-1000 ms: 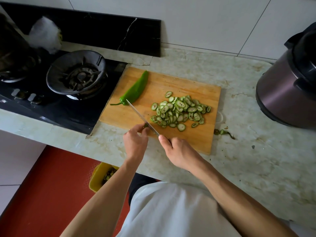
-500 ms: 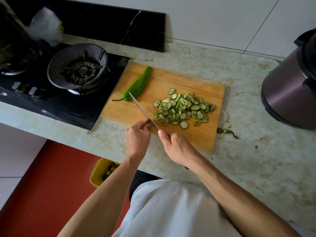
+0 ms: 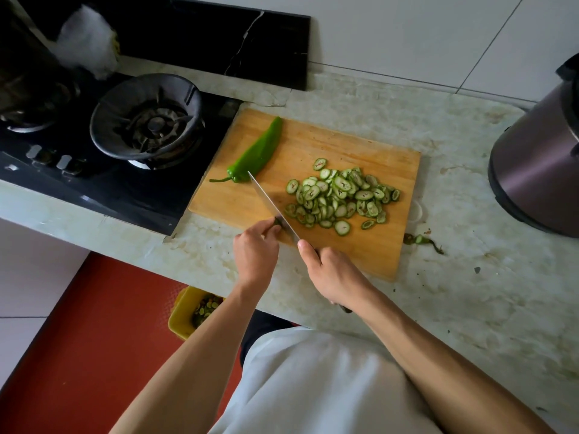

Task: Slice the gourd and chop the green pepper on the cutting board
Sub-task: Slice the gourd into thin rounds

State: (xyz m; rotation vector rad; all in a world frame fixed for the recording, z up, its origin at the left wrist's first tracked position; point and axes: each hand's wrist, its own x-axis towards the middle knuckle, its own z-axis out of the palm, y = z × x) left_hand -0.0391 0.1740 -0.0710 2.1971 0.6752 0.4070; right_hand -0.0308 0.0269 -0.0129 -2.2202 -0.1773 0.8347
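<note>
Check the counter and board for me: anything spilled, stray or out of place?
Yes. A green stem scrap lies off the cutting board, on the countertop by its right edge, with small specks around it. The gourd slices and green pepper sit on the board.

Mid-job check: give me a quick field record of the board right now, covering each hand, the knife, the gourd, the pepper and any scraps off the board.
left hand: pinches the last small gourd stub at the blade
right hand: grips the knife handle
knife: blade angled across the cutting board, tip near the pepper's stem end
gourd slices: piled on the board's right half
green pepper: whole, uncut, at the board's far left
scraps: on the counter right of the board
</note>
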